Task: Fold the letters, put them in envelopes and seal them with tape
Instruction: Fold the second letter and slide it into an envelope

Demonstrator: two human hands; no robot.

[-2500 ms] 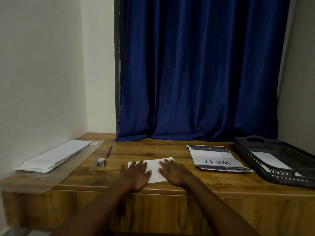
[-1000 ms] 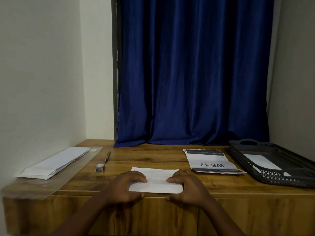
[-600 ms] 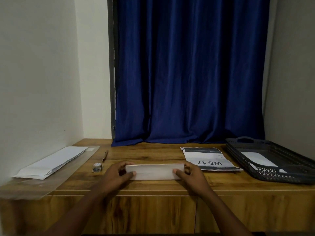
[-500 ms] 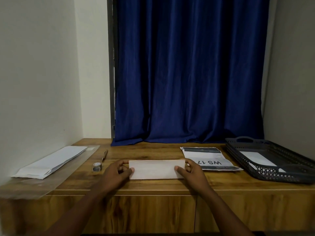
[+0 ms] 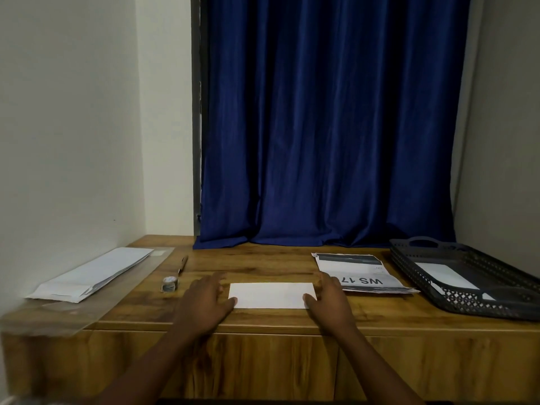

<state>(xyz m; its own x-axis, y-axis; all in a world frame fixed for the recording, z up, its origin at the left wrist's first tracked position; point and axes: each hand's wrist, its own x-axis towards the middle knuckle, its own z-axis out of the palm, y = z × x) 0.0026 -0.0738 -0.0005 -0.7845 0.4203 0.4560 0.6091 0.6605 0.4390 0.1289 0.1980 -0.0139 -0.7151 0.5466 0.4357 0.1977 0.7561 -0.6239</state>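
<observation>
So closest to the camera you've got both hands flat-ish on the wooden desk, one at each short end of the folded letter. The left hand has its fingers stretched out and relaxed, thumb tip touching the letter's near left corner; the right hand does the same on the near right corner. Neither one is gripping anything, they're loose and just resting against the edges. My guess is that's to square the fold up and keep the paper from springing open, since it lies flat near the front edge, right where it's easy to press.

Left of that sits a small roll of tape with a pen just behind it, both close enough to grab for sealing. Further left, the envelopes lie stacked on a clear plastic sheet by the wall, probably parked as the supply pile.

On the right is a printed sheet marked "WS 17", touching the right hand's fingers, and beyond it a black mesh tray with white paper in it. Can't tell if that's more letters or finished ones. A blue curtain hangs at the back.
</observation>
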